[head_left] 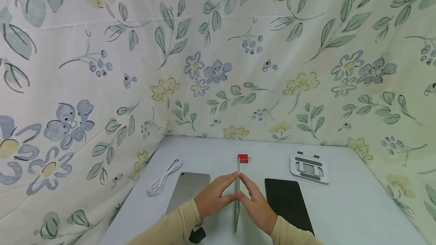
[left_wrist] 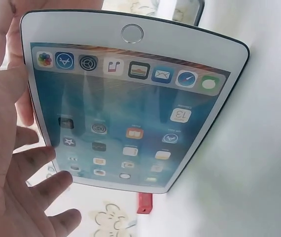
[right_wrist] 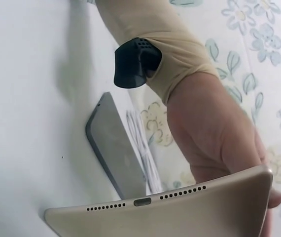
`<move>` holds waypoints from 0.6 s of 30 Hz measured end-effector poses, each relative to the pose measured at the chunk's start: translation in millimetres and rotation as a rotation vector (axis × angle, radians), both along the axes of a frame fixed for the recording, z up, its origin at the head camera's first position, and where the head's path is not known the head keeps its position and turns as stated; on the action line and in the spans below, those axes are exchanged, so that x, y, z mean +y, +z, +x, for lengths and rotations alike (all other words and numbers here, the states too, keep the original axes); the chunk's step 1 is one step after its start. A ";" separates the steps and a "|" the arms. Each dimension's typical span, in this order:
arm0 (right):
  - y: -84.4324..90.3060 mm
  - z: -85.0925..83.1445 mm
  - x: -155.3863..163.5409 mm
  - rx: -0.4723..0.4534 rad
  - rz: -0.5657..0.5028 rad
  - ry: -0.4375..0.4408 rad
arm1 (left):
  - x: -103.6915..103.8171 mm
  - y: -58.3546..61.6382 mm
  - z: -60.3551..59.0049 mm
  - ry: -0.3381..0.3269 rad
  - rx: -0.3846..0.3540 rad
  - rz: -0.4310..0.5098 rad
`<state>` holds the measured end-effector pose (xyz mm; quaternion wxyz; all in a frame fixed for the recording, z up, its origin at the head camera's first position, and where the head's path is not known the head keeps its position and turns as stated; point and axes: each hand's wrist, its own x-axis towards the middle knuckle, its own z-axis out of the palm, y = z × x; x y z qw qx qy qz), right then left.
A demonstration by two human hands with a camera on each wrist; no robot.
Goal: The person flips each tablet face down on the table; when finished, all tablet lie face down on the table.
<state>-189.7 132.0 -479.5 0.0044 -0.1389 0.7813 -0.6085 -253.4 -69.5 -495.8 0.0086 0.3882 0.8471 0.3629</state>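
A tablet [head_left: 237, 214] stands upright on a long edge at the table's middle, seen nearly edge-on from the head. Its lit screen [left_wrist: 116, 118] faces left, with the home button at the near end. On the right side shows its gold back [right_wrist: 194, 217], with a port and speaker holes at the short edge. My left hand [head_left: 212, 197] holds the upper edge from the screen side, thumb and fingertips at the rim. From the back side, my right hand [head_left: 257, 205] holds that same edge. The two hands' fingertips meet across it.
To the left lie a coiled white cable [head_left: 165, 177] and a grey tablet [head_left: 190, 190]. A red charger plug [head_left: 243, 158] sits beyond the upright tablet. Rightward are a black tablet [head_left: 287, 203] and a white folding stand [head_left: 309, 167]. Floral cloth [head_left: 218, 86] surrounds the white table.
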 end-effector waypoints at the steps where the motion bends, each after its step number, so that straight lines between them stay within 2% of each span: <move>1: -0.6 -0.3 -0.1 0.001 0.003 0.002 | -0.7 0.3 0.0 -0.005 0.002 -0.004; 9: -3.4 -0.1 -0.3 0.004 0.009 0.008 | -5.1 -2.1 0.9 -0.038 -0.010 -0.008; 18: -5.2 -1.2 0.3 -0.016 0.023 0.050 | -12.5 -0.7 3.6 -0.029 -0.014 0.011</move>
